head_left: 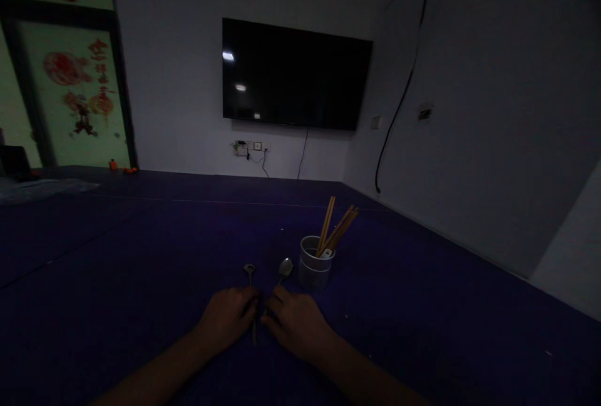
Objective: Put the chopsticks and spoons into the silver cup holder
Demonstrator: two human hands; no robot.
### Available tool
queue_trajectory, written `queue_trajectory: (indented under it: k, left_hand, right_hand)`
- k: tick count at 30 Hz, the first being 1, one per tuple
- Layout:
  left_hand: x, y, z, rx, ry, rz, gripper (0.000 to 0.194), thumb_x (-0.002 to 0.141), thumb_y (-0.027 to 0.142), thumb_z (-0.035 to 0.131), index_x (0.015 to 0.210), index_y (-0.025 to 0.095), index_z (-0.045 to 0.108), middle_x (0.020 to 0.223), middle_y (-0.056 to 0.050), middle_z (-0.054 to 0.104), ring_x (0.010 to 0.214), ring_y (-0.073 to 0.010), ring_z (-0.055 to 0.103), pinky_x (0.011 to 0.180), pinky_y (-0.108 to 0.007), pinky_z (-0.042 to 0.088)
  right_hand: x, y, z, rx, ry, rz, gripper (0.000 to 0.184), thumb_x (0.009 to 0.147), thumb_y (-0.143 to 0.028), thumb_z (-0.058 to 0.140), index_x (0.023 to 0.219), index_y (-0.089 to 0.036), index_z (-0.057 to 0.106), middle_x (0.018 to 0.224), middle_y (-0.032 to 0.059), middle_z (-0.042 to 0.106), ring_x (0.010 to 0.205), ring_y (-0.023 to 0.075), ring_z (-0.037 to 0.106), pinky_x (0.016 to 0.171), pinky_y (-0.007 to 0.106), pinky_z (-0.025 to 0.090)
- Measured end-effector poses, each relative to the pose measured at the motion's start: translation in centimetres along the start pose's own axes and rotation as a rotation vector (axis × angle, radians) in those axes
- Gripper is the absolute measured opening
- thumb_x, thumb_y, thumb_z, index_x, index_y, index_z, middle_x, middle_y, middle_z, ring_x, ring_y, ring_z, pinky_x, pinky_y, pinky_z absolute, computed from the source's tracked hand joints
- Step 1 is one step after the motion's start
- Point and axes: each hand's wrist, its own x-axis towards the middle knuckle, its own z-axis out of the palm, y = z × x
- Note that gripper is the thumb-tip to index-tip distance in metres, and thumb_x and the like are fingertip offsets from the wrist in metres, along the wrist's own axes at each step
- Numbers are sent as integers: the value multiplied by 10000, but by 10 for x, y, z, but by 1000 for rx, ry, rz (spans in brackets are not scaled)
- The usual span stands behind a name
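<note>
My left hand (229, 316) is closed, its fingers curled over a slim metal utensil (249, 270) with a hole in its broader far end, much like a bottle opener. The utensil's thin near end shows below the fingertips. Beside it, my right hand (299, 321) pinches the handle of a metal spoon (285, 268), whose bowl points away from me. Most of the spoon's handle is hidden under the fingers. Just beyond the right hand stands a grey metal cup (313, 272) with several wooden chopsticks (335, 231) and a white-ended piece (326, 254) leaning in it.
Dark blue-purple surface (141, 256) stretches to the walls, with small white specks on it. Clear plastic (44, 189) lies at the far left, near small orange things (130, 171). A black cable (397, 115) hangs down the right wall; a television (295, 74) is mounted ahead.
</note>
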Motion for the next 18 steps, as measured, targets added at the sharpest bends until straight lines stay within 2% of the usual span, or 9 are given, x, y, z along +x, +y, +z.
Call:
queue_trajectory:
  k: [18]
  left_hand:
    - [0, 0, -2, -13, -21, 4, 301, 876, 250, 351, 1058, 233, 590, 945, -58, 682, 841, -180, 640, 705, -262, 458]
  right_hand:
    - [-1, 1, -1, 28, -2, 7, 240, 898, -337, 424, 990, -174, 575, 1012, 72, 575, 842, 196, 593, 674, 291, 473]
